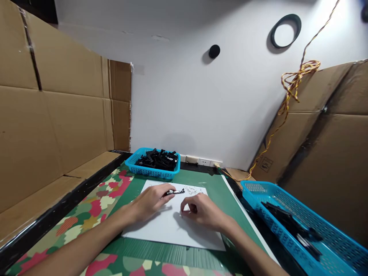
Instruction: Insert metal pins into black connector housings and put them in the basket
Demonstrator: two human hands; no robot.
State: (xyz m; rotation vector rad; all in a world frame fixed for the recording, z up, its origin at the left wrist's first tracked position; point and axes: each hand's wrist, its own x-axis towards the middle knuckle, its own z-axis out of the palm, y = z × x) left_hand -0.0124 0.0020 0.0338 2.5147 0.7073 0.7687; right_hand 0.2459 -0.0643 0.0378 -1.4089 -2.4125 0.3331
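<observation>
My left hand [155,199] is closed on a slim black part [178,191], whose far end sticks out to the right above a white sheet [161,230]. Thumb and index finger of my right hand [201,211] are pinched together low over the same sheet; a tiny pale thing shows at their tips, too small to name. Small silvery pieces [191,190] are scattered on the sheet's back part, just beyond my hands.
A blue basket [152,172] heaped with black parts stands at the back left. Another blue basket [339,245], at the right, holds several longer black parts. Cardboard panels flank both sides. Twisted yellow wire [283,111] hangs at the right, near wall sockets [204,162].
</observation>
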